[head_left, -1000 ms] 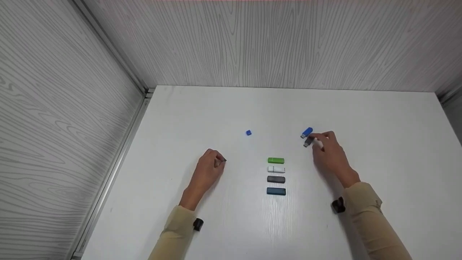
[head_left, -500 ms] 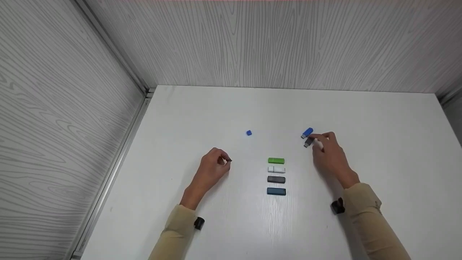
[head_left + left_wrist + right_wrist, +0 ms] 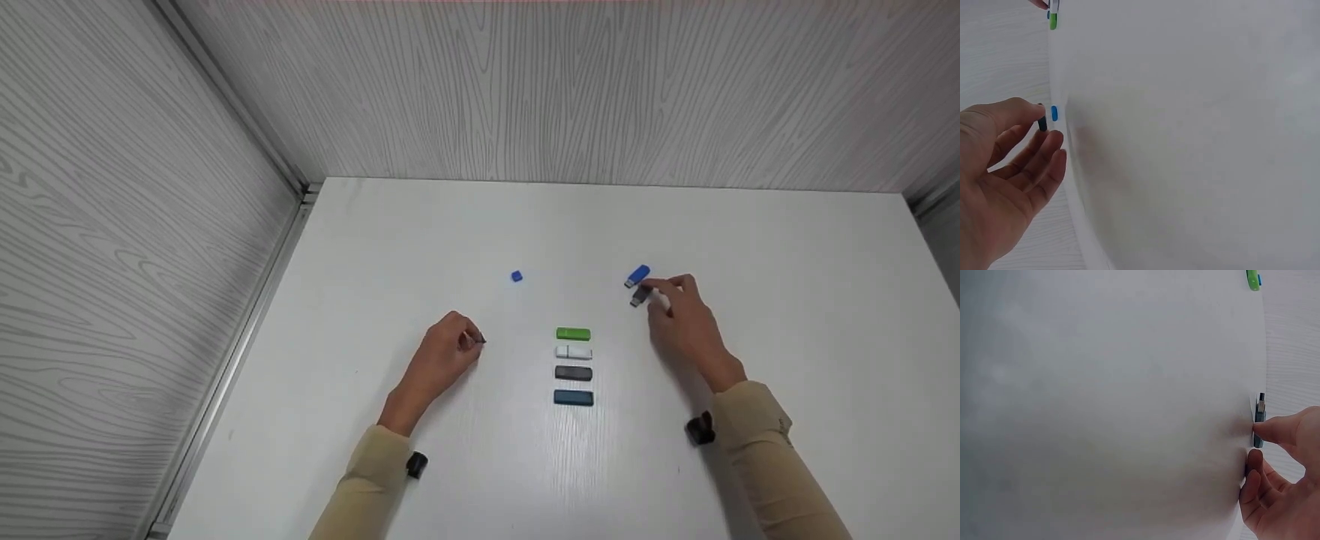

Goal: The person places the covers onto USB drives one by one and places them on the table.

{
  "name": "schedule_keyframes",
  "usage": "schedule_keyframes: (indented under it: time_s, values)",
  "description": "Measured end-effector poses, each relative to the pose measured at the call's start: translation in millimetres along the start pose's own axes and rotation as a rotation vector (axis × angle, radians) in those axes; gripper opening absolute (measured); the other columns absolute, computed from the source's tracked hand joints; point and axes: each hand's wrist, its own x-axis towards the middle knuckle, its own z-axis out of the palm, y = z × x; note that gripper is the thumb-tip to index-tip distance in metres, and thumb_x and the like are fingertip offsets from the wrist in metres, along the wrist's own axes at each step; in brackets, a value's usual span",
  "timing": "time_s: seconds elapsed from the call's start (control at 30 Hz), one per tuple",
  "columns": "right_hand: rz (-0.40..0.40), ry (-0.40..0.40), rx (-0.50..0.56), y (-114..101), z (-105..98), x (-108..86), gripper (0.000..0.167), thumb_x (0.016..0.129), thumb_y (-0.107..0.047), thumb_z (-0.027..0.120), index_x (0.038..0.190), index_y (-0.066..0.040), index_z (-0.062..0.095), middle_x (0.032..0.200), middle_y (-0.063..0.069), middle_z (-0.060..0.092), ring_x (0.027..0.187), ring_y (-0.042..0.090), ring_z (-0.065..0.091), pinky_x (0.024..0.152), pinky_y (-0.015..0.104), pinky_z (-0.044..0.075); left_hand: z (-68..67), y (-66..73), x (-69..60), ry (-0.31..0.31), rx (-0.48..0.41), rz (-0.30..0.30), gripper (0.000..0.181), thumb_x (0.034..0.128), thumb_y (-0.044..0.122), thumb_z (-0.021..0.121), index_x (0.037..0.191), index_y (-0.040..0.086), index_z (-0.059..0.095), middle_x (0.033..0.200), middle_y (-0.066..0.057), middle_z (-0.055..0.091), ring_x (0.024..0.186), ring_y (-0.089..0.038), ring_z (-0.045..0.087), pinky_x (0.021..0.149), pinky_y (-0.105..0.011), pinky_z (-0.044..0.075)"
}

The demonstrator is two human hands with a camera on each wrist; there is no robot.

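Observation:
Between its thumb and fingertips, my left hand [image 3: 442, 352] pinches a small dark cap [image 3: 1042, 121], held left of the row of sticks. My right hand [image 3: 684, 324] grips the rear end of a dark grey USB stick [image 3: 639, 297], whose metal plug is bare and points left and toward me. Right beside it lies an uncapped blue USB stick [image 3: 638, 275]; whether the two touch is hard to tell. A small blue cap [image 3: 517, 276] rests on the white table, farther back than the left hand.
Four-sided stick shapes form a column between the hands: a green USB stick [image 3: 573, 334], a white one [image 3: 574, 352], a dark grey one [image 3: 574, 373] and a teal one [image 3: 574, 397]. Grey wood-grain panels [image 3: 480, 90] bound the white table [image 3: 480, 480] at the back and sides.
My left hand has moved a little to the right with the dark cap, then slightly toward me. The right hand and the USB sticks have stayed in place.

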Motion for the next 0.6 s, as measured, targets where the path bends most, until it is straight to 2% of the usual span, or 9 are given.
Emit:
schedule_keyframes:
  time_s: [0.2, 0.4, 0.6]
  values:
    - [0.0, 0.004, 0.005, 0.5, 0.2, 0.0, 0.045, 0.109, -0.015, 0.049, 0.154, -0.012, 0.052, 0.148, 0.023, 0.042, 0.1, 0.032, 0.057, 0.082, 0.041, 0.045, 0.0, 0.5, 0.1, -0.049, 0.08, -0.016, 0.007, 0.0963, 0.003, 0.073, 0.098, 0.008, 0.069, 0.097, -0.006, 0.064, 0.086, -0.013, 0.056, 0.08, -0.029, 0.053]
    - [-0.025, 0.024, 0.009, 1.8, 0.0, 0.0, 0.044, 0.107, -0.012, 0.049, 0.151, -0.013, 0.056, 0.144, 0.022, 0.044, 0.081, 0.024, 0.05, 0.066, 0.035, 0.037, -1.5, 2.3, 0.8, -0.057, 0.067, -0.016, 0.007, 0.0966, 0.001, 0.072, 0.099, 0.006, 0.068, 0.099, -0.008, 0.065, 0.085, -0.014, 0.057, 0.079, -0.03, 0.052]
    - [-0.027, 0.018, 0.018, 1.6, 0.2, -0.5, 0.044, 0.107, -0.013, 0.05, 0.151, -0.013, 0.056, 0.144, 0.023, 0.044, 0.083, 0.023, 0.05, 0.067, 0.035, 0.036, -1.8, 2.2, 0.8, -0.052, 0.055, -0.022, 0.008, 0.0964, 0.0, 0.072, 0.101, 0.005, 0.068, 0.101, -0.01, 0.065, 0.087, -0.016, 0.057, 0.079, -0.03, 0.052]
